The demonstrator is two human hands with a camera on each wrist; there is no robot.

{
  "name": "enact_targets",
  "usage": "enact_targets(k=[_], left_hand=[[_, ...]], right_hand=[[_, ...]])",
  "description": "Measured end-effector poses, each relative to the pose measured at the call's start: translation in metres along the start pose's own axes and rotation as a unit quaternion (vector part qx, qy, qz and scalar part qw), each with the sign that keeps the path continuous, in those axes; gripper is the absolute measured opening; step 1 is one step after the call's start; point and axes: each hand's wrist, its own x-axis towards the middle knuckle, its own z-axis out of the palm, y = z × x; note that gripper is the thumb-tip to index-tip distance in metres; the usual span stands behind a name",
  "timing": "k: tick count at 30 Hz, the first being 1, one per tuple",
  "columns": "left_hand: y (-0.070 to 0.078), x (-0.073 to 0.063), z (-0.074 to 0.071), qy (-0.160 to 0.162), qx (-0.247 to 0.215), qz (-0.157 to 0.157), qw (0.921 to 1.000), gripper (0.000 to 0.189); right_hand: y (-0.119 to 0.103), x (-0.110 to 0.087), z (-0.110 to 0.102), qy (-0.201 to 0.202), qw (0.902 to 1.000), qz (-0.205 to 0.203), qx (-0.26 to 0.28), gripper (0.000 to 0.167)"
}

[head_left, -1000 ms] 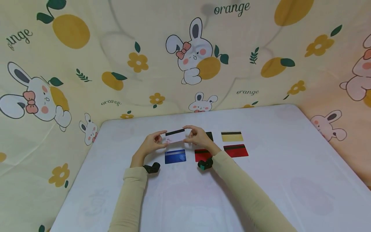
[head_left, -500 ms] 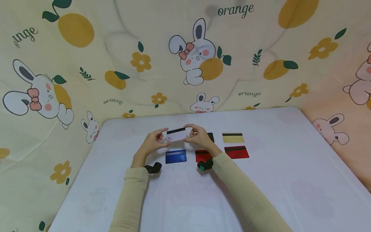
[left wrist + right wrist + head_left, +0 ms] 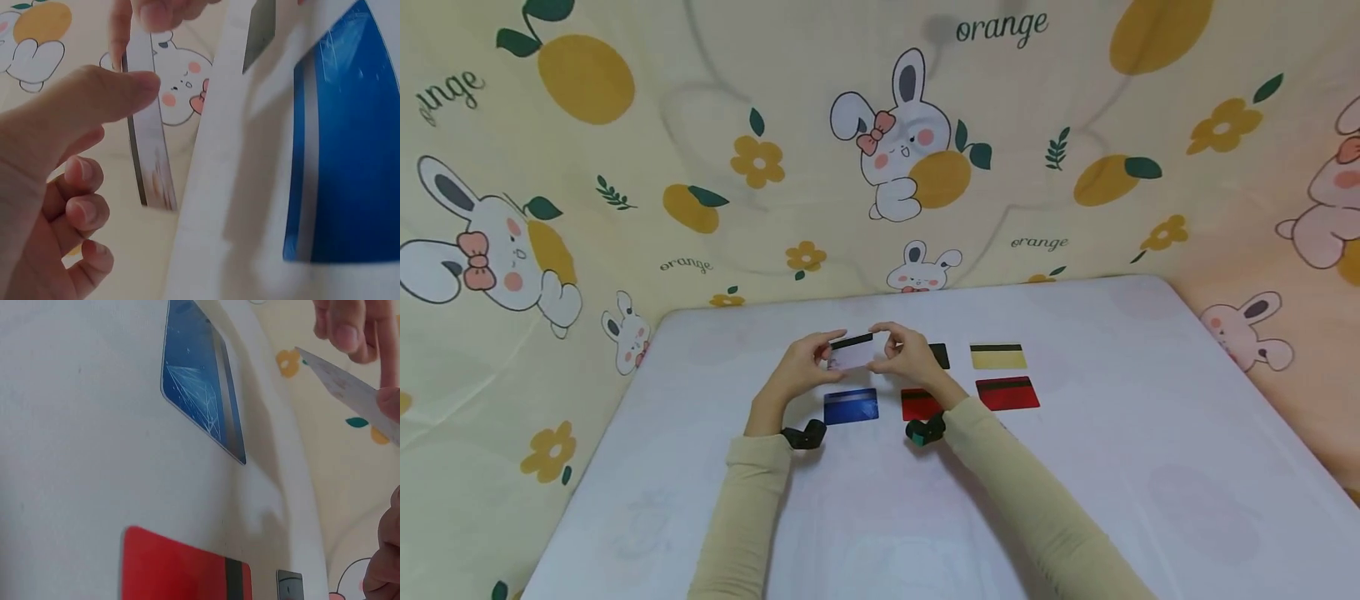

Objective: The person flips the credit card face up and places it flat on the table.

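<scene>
A white card (image 3: 852, 353) with a dark stripe along its top edge is held up above the far part of the table. My left hand (image 3: 801, 364) pinches it between thumb and forefinger, its other fingers curled. At the card's right end, the thumb and forefinger of my right hand (image 3: 913, 357) grip the edges. The left wrist view shows the card (image 3: 153, 150) nearly edge-on, with the left thumb across its middle. Below the hands, a blue card (image 3: 851, 407) lies flat. The right wrist and forearm partly cover a red card (image 3: 919, 405) and a black card (image 3: 940, 356).
Farther right on the white table (image 3: 1112, 417) lie a gold card (image 3: 997, 357) and another red card (image 3: 1007, 393), one behind the other. A patterned cloth (image 3: 820, 150) with rabbits and oranges hangs behind the table and along its sides.
My left hand has slid rightward along the white card, toward the right hand. The right hand keeps its hold, and the cards on the table stay put. The head view shifts slightly.
</scene>
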Motion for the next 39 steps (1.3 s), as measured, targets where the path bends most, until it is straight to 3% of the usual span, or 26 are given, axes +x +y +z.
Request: enact_targets(k=[5, 10, 17, 27, 39], left_hand=[[0.007, 0.007, 0.005, -0.012, 0.007, 0.026, 0.9996, 0.066], [0.009, 0.009, 0.01, -0.021, 0.021, 0.031, 0.9991, 0.066], [0.011, 0.011, 0.012, -0.014, 0.041, 0.047, 0.998, 0.061], [0.014, 0.011, 0.012, -0.04, 0.036, 0.005, 0.9985, 0.061], [0.012, 0.009, 0.01, -0.04, 0.028, 0.007, 0.9988, 0.057]], right_hand=[[-0.001, -0.003, 0.001, 0.012, 0.9998, 0.008, -0.011, 0.053], [0.001, -0.005, 0.003, 0.012, 0.9995, 0.002, -0.028, 0.053], [0.001, -0.005, 0.004, 0.009, 0.9993, -0.001, -0.037, 0.054], [0.002, -0.006, 0.007, 0.007, 0.9997, -0.018, -0.016, 0.053], [0.004, -0.009, 0.011, -0.011, 0.9994, 0.001, 0.031, 0.055]])
